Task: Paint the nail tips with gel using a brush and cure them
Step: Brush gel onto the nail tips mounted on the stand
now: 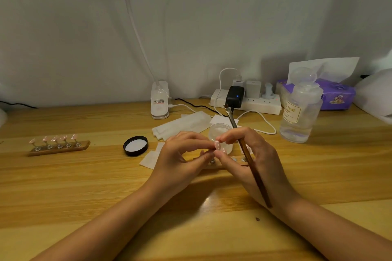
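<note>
At the middle of the wooden desk, my left hand [180,159] and my right hand [252,159] meet over a pink nail tip with white dots [217,145]. Both hands pinch it between thumb and fingertips. My right hand also holds a brown-handled brush [246,150], its bristle end pointing up and away. Beneath the hands lies a wooden nail stand [235,162], mostly hidden, with metal holders showing. A small open jar of clear gel [220,131] stands just behind the fingers. On the left, a second wooden stand [59,147] carries several pink dotted tips.
A black jar lid [135,146] lies left of my hands, with white wipes [182,126] behind it. A clear liquid bottle [300,112] stands at the right, a purple tissue pack [337,95] behind it. A power strip [246,101] and lamp base [160,101] line the wall.
</note>
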